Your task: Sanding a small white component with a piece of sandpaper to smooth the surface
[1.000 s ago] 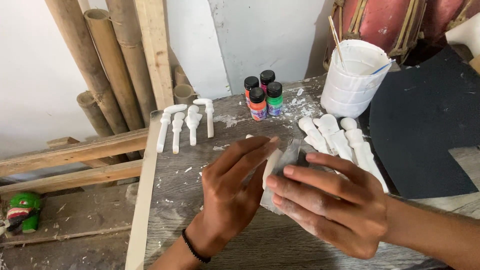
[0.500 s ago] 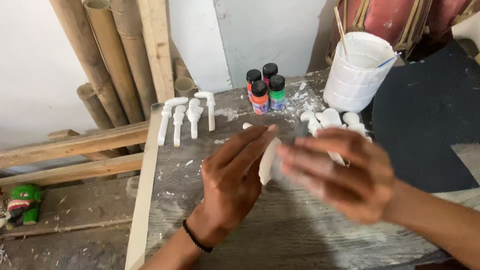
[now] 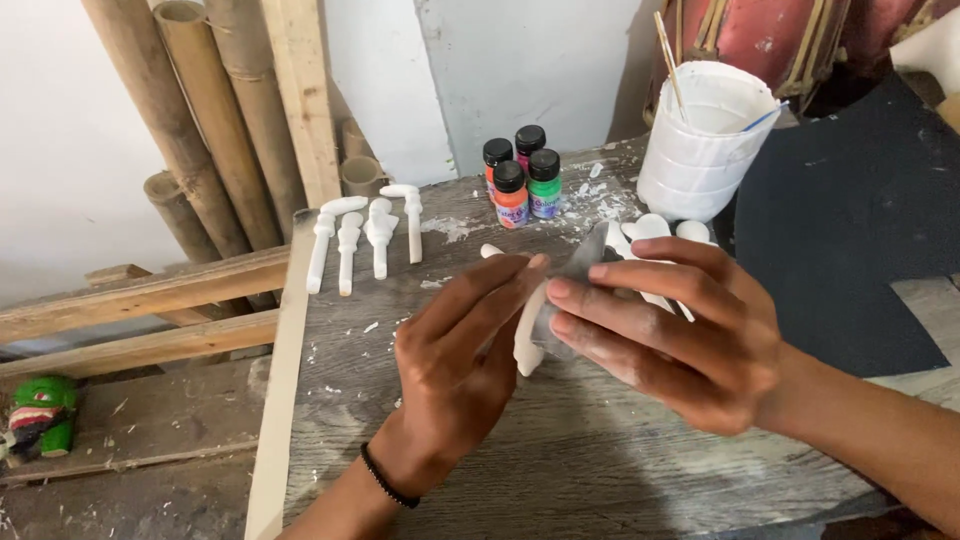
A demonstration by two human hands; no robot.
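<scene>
My left hand [image 3: 455, 365] holds a white carved piece [image 3: 527, 340] upright over the grey wooden board [image 3: 600, 470]; only its lower end and a tip near my fingers show. Against that piece my right hand [image 3: 665, 325] presses a grey sheet of sandpaper [image 3: 585, 262]. Both hands meet at the middle of the board. More white carved pieces [image 3: 650, 228] lie just behind my right hand, partly hidden by it.
Several white carved pieces [image 3: 362, 240] lie in a row at the board's far left. Small paint bottles [image 3: 522, 180] stand at the back, next to a white bucket [image 3: 705, 145] with sticks. Bamboo poles [image 3: 190, 120] and planks lean at left; a green mask [image 3: 40, 415] lies low left.
Both hands have lifted slightly and shifted toward the back of the board. My right hand has slid the sandpaper along the white piece.
</scene>
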